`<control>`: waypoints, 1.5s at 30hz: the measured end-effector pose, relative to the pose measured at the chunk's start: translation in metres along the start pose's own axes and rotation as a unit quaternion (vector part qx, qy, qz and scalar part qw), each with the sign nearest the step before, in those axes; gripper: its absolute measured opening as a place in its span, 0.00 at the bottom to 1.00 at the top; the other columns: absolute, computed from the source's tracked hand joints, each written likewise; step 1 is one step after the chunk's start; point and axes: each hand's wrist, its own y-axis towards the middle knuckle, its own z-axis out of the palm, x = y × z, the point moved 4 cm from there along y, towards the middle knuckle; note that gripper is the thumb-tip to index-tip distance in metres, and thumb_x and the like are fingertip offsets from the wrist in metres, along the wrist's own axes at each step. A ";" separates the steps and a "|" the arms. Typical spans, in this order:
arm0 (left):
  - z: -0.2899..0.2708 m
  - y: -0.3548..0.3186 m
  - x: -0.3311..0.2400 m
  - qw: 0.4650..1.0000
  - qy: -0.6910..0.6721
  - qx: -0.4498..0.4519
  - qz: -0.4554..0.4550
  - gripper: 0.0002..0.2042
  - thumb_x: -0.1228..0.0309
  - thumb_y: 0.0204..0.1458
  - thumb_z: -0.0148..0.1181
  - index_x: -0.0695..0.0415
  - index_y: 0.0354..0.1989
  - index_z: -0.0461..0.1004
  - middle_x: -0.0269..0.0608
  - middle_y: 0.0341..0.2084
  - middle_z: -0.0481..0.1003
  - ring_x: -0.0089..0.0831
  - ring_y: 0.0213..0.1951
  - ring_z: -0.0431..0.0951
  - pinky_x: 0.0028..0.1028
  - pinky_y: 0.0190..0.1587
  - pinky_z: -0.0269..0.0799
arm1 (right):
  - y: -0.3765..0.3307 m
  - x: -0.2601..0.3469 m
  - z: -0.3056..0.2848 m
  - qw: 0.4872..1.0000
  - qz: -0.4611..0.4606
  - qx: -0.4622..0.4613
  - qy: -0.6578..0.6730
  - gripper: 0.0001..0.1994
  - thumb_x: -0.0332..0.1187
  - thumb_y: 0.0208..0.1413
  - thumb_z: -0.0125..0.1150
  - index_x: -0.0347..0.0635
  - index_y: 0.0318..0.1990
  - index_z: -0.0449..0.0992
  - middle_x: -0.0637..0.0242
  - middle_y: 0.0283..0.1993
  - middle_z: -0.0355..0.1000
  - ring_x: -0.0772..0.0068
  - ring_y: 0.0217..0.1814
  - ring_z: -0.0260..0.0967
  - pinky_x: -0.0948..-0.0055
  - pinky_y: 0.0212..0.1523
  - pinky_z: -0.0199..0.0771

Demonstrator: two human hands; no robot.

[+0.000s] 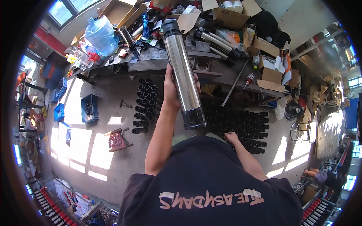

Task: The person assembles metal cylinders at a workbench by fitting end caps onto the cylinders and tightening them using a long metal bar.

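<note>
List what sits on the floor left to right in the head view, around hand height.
Blue crate → small cluster of black tubes → left hand gripping the steel cylinder → right hand on the large batch of black tubes → round stool.

Sunlight is pouring in from my left, throwing bright window patches across the floor [94,150]; fisheye edges are bending and darkening.
</note>
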 end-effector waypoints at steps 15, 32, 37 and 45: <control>-0.017 -0.025 -0.051 0.940 0.281 -0.077 0.179 0.23 0.54 0.59 0.59 0.59 0.53 0.65 0.43 0.33 0.76 0.32 0.31 0.79 0.32 0.34 0.79 | -0.001 0.108 0.000 0.969 -0.217 -0.104 -0.052 0.14 0.39 0.59 0.63 0.35 0.41 0.81 0.66 0.32 0.81 0.73 0.31 0.77 0.72 0.35 0.76; -0.593 -0.196 0.019 0.423 0.762 -0.446 -0.202 0.34 0.54 0.43 0.72 0.65 0.51 0.65 0.58 0.47 0.70 0.57 0.52 0.70 0.50 0.50 0.72 | 0.037 0.327 0.271 0.879 -0.318 0.041 -0.353 0.28 0.47 0.45 0.72 0.40 0.47 0.68 0.52 0.48 0.71 0.44 0.48 0.73 0.51 0.46 0.75; -0.776 -0.252 -0.068 0.379 0.727 -0.504 -0.270 0.39 0.51 0.42 0.74 0.67 0.56 0.66 0.61 0.50 0.71 0.59 0.52 0.73 0.53 0.53 0.72 | 0.207 0.280 0.360 0.922 -0.197 -0.070 -0.327 0.30 0.46 0.46 0.70 0.43 0.52 0.65 0.47 0.53 0.69 0.38 0.50 0.74 0.48 0.48 0.77; -0.830 -0.224 -0.044 0.403 0.617 -0.552 -0.391 0.26 0.52 0.40 0.73 0.67 0.36 0.81 0.64 0.36 0.80 0.58 0.43 0.82 0.47 0.47 0.77 | 0.340 0.290 0.349 0.920 -0.082 -0.224 -0.311 0.32 0.50 0.51 0.68 0.40 0.56 0.65 0.45 0.51 0.74 0.41 0.51 0.75 0.49 0.50 0.77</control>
